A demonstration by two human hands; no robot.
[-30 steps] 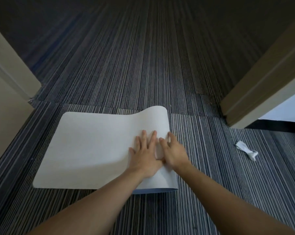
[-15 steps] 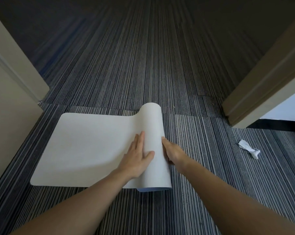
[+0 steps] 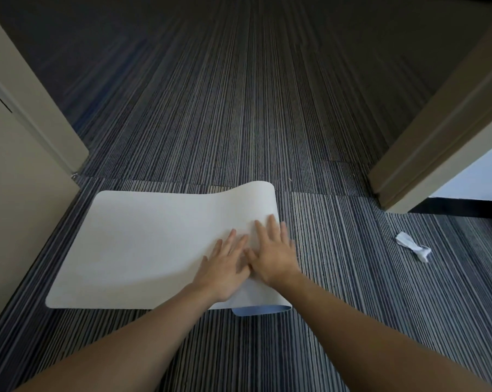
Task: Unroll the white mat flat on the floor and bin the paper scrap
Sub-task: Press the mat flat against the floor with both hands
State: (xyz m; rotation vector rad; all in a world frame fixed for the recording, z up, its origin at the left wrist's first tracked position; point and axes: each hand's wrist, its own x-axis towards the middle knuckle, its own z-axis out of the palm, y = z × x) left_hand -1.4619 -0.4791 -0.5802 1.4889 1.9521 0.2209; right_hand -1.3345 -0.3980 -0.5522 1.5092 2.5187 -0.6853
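Both hands are pressing flat, palms down, fingers spread, nothing pinched or gripped. Left hand [image 3: 225, 267] is lying on the mat [image 3: 143, 244], fingers pointing toward 1 o'clock. Right hand [image 3: 273, 250] is sitting just beside it at 3 o'clock, thumb side touching or overlapping the left hand's fingers, its outer fingers reaching the mat's right edge.

Mat is lying on the striped carpet [image 3: 338, 278], long axis running 9 to 3 o'clock. Left portion is lying flat. Right end is not flat: it is humping up in a curl, with the far corner at 12 o'clock from the hands lifting off the carpet. At 6 o'clock from the right hand, a pale blue underside [image 3: 260, 310] is showing under the near right corner, so that end is folding or curling under itself. Cannot tell how much is tucked under.

Scrap [image 3: 413, 246] is lying on the carpet at 3 o'clock from the hands, well apart from the mat, crumpled and twisted, white. Neither hand is touching it.

Beige panel [image 3: 18, 222] is standing at 9 o'clock, its base near the mat's left edge. Beige door frame [image 3: 437, 142] is angling in at 2 o'clock, well apart from the mat. Both forearms are bare, coming in from 6 o'clock.
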